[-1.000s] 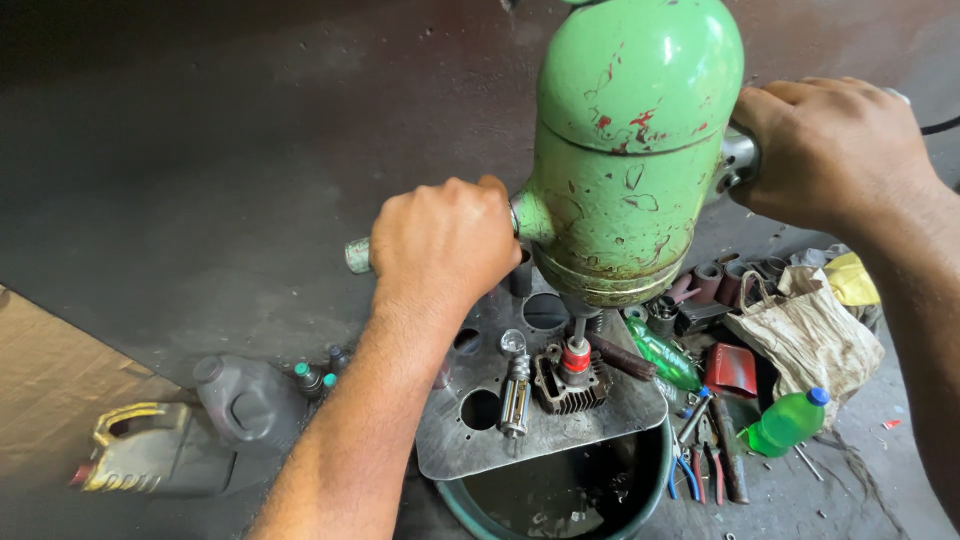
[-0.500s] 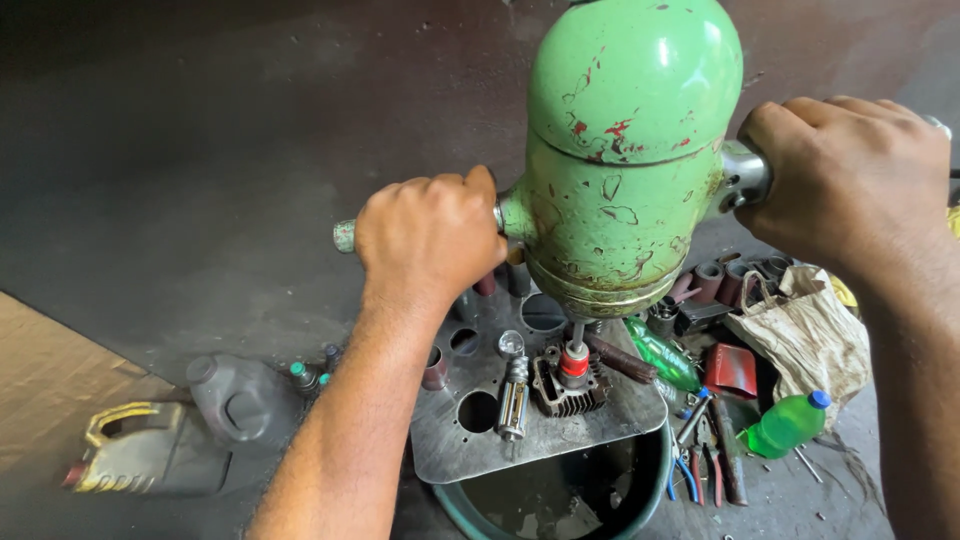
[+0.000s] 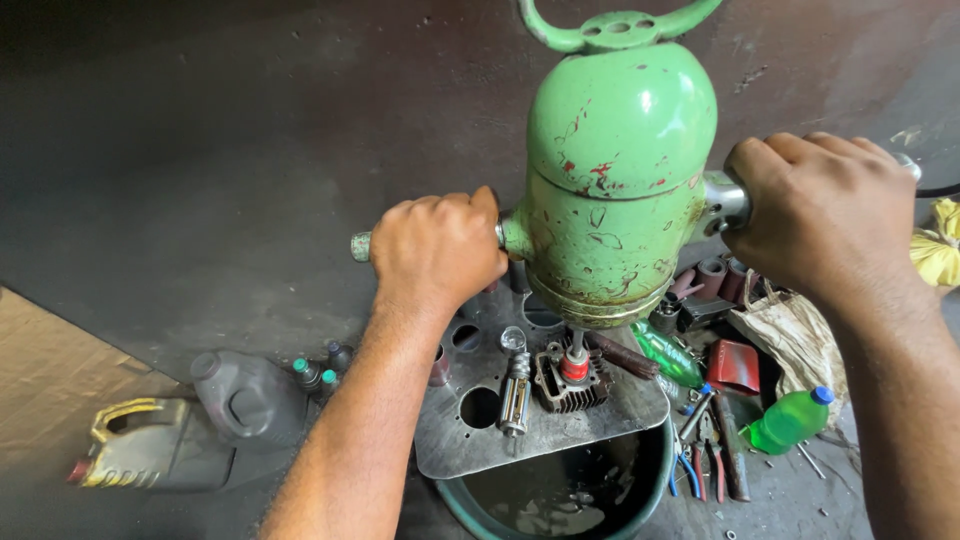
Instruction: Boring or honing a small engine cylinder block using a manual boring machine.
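Both hands clenched on the side handles of the green drill machine (image 3: 615, 190): left hand (image 3: 437, 248) wrapped around the left handle, right hand (image 3: 815, 210) around the right one. Machine stands upright over a small finned cylinder block (image 3: 568, 378) on a perforated metal plate (image 3: 540, 430), spindle down in the block's bore. Versus a second ago: grip unchanged, machine sits lower in view, its top loop handle (image 3: 615, 25) now visible. Plate rests on a dark tub (image 3: 560, 495). Green bottle (image 3: 790, 420) and pliers (image 3: 700, 460) lie right of it.
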